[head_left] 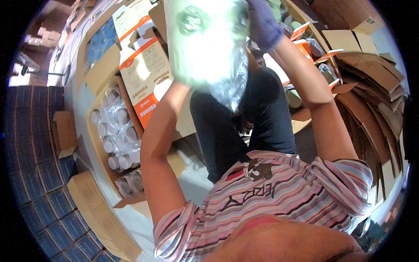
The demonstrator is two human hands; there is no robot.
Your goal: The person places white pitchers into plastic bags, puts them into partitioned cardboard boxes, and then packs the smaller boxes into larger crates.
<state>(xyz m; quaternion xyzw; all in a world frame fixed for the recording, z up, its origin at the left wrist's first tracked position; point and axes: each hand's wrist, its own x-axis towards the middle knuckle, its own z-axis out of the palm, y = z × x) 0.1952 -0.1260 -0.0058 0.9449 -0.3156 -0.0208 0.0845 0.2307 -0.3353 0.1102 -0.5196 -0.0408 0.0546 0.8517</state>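
A large pale green, rounded object (pixel 205 48) in a clear plastic bag is raised at the top middle, close to the camera. Glare washes out much of its surface, so its kind is unclear. The loose, crumpled end of the bag (pixel 231 83) hangs below it. My right hand (pixel 265 27), in a purple-blue glove, grips the object's right side. From the left my bare forearm (pixel 166 109) reaches up behind the object, which hides the fingers of my left hand. A white and orange printed carton (pixel 146 74) lies under and left of the object.
At left, a cardboard box holds several white-ended cylinders (pixel 120 135) in plastic. Blue plastic-wrapped things (pixel 101 43) lie beyond it. Dark blue boxes (pixel 35 148) are stacked far left. On the right are a carton of pale green items (pixel 297 27) and flattened cardboard (pixel 371 109).
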